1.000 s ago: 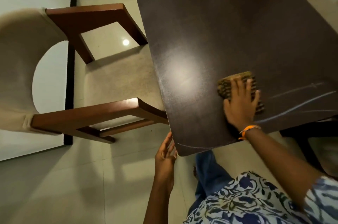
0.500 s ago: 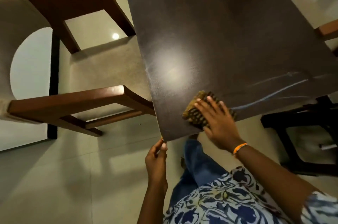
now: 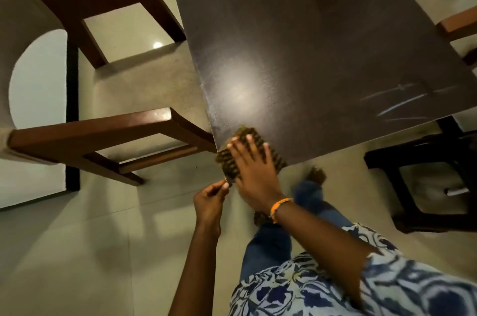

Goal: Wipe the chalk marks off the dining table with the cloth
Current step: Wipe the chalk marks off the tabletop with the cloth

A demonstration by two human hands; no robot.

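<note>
The dark brown dining table point(image 3: 296, 39) fills the upper middle of the head view. A brown patterned cloth point(image 3: 231, 161) lies on its near left corner. My right hand point(image 3: 254, 173) presses flat on the cloth, fingers spread. White chalk marks point(image 3: 402, 104) streak the table near its right front edge. My left hand point(image 3: 210, 199) is just below the table corner with fingers curled, thumb and fingertips close to the corner's edge; whether they touch it is unclear.
A wooden armchair with a beige seat point(image 3: 108, 83) stands tight against the table's left side. Another chair arm point(image 3: 459, 24) shows at the right. A dark low stool frame point(image 3: 428, 176) stands on the tiled floor under the table's right front.
My right hand has slid the cloth leftward along the front edge, away from the chalk marks, to the near left corner. My left hand rose to the corner and curled its fingers.
</note>
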